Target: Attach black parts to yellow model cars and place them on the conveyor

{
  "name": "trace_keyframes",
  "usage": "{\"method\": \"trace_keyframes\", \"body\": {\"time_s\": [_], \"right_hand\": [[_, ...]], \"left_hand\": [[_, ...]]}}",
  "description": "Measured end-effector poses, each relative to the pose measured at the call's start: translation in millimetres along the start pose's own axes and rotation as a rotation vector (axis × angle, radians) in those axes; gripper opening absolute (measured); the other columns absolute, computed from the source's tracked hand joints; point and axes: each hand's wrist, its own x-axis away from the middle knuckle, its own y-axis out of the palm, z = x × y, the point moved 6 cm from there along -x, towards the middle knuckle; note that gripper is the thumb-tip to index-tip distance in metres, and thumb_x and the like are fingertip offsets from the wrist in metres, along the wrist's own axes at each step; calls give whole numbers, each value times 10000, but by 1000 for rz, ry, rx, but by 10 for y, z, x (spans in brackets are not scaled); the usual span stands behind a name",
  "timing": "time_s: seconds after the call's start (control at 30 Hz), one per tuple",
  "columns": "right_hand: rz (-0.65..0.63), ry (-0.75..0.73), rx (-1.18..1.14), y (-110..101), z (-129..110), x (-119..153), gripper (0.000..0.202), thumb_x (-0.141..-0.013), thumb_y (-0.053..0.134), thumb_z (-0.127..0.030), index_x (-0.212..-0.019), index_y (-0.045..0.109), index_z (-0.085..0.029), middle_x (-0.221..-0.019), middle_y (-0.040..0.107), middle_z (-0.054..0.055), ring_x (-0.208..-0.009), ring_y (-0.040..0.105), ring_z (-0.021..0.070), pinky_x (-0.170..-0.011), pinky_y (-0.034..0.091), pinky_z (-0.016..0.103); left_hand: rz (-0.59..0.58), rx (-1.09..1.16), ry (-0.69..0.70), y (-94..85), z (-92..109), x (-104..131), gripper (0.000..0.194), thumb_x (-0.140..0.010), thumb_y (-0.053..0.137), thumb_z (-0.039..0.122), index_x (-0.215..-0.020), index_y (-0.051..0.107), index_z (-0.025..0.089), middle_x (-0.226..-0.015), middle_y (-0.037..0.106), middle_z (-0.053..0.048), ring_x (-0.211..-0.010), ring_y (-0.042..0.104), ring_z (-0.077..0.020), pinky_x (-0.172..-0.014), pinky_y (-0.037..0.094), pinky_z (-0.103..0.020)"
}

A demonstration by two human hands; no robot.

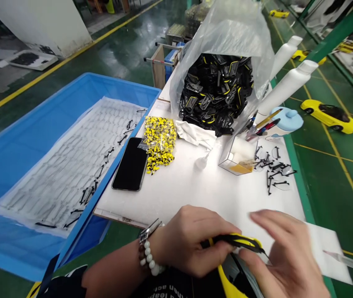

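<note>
Above my lap, my left hand (198,240) pinches a slim yellow-and-black plastic part (246,242) between thumb and fingers. A watch and a beaded bracelet are on that wrist. My right hand (288,252), partly blurred, is at the part's right end with thumb and fingers apart. Its thumb lies close to the part; whether it touches, I cannot tell. Below the hands a larger yellow piece (228,283) runs down to the frame's bottom edge, and whether it joins the held part is hidden.
A plastic bag (220,39) of black parts, a bag of small yellow-black pieces (160,138), a phone (130,164), a dropper bottle (200,162), a pen box (237,159) and loose black parts (277,167) lie on the white table (170,194). A blue bin (8,145) stands left.
</note>
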Motion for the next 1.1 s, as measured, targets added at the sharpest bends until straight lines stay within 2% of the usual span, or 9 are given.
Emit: {"method": "trace_keyframes", "body": {"time_s": [0.13,0.27,0.37,0.43,0.53,0.6,0.8,0.93,1.1], "right_hand": [[-32,-79,-188,164,-112,-166,231,-825,536,-27,-1023,583,-137,-868,629,64,-848,556,195,-756,418,375],[51,-35,-266,224,-78,-271,181,-830,506,-70,-952,590,-174,-747,610,29,-723,558,173,-669,413,357],[60,30,-341,300,11,-267,113,-864,511,-154,-883,605,-213,-712,630,3,-682,596,163,-782,459,386],[23,203,-409,409,164,-181,138,-821,636,-252,-959,642,-246,-836,693,11,-812,657,197,-930,461,411],[-50,519,-521,628,406,44,528,-618,837,-348,-1114,667,-283,-1039,703,52,-1001,653,281,-932,506,412],[-67,583,-572,730,457,132,468,-585,851,-384,-1016,719,-260,-949,710,65,-995,654,307,-953,494,453],[-26,512,-738,804,402,145,303,-661,777,-402,-920,739,-250,-766,684,31,-951,662,272,-1119,305,486],[22,541,-810,882,492,257,379,-670,770,-415,-1010,734,-253,-868,708,81,-1145,593,314,-1106,318,501],[141,578,-819,1094,662,386,581,-574,758,-644,-978,751,-227,-962,719,152,-1164,577,380,-1037,400,525]], "left_hand": [[-46,38,-103,-20,-42,-55,171,-783,590,96,-944,649,106,-786,734,-91,-671,674,-150,-656,534,-219],[-131,15,-353,-48,-119,-58,96,-821,612,139,-910,646,151,-819,707,-52,-746,660,-146,-684,519,-208],[-64,-14,-359,-82,-174,-10,81,-832,578,161,-875,647,162,-742,683,-33,-683,643,-145,-649,520,-216],[-25,-2,-393,-82,-270,37,81,-830,589,170,-870,659,167,-750,690,-35,-696,651,-154,-667,533,-224],[18,76,-503,-103,-404,67,98,-815,609,176,-898,662,168,-813,717,-43,-743,677,-169,-707,555,-233],[-8,109,-553,-124,-404,34,93,-811,607,170,-891,655,164,-820,720,-41,-747,680,-169,-710,557,-229],[-224,59,-514,-124,-187,-151,196,-805,606,162,-997,644,164,-886,723,-47,-791,678,-168,-728,546,-239],[-139,-64,-410,-119,-161,-167,162,-846,553,197,-953,671,166,-806,726,-44,-689,661,-152,-655,529,-234],[-79,-124,-353,-102,-136,-175,177,-824,569,169,-955,683,201,-795,738,-20,-664,654,-141,-653,527,-212]]}}
